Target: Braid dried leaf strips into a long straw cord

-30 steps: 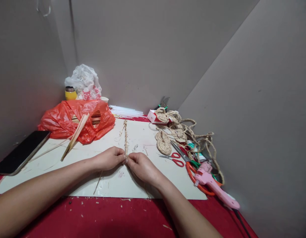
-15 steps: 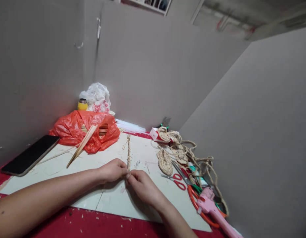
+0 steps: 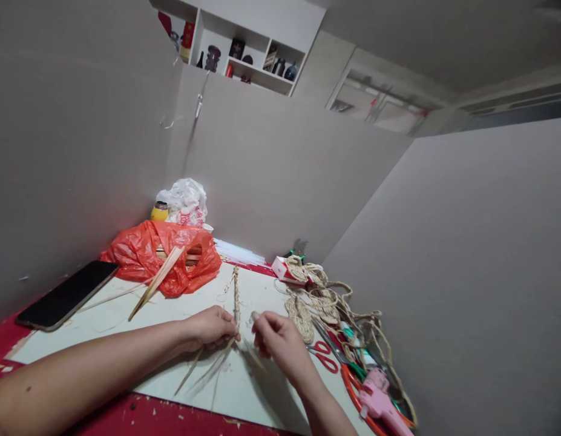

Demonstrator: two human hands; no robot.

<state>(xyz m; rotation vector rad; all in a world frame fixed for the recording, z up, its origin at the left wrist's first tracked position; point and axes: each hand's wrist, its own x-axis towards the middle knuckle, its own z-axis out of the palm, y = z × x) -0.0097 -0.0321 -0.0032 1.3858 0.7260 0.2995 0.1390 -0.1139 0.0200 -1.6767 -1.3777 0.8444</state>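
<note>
A narrow straw braid (image 3: pixel 236 297) lies upright in the picture on the white board (image 3: pixel 262 292). My left hand (image 3: pixel 214 327) pinches its near end, and loose straw strands (image 3: pixel 212 369) fan out from there toward the board's near edge. Just right of the braid, apart from it, my right hand (image 3: pixel 273 339) is raised with its fingers curled and thumb near the forefinger; whether it holds a strand is too small to tell. Blurred strands run between the two hands.
At the left lie a black phone (image 3: pixel 66 295) and a red plastic bag (image 3: pixel 139 248) with straw strips (image 3: pixel 158 281) on it. To the right are coiled braids (image 3: pixel 299 318), red-handled scissors (image 3: pixel 325 357), orange-handled scissors (image 3: pixel 353 387) and a pink glue gun (image 3: pixel 380 396). Grey partitions (image 3: pixel 262 181) surround the table.
My right hand has moved away from the braid's end to the right, while my left hand stays on it. Loose strands now show below. The view has tilted up, showing more of the shelves.
</note>
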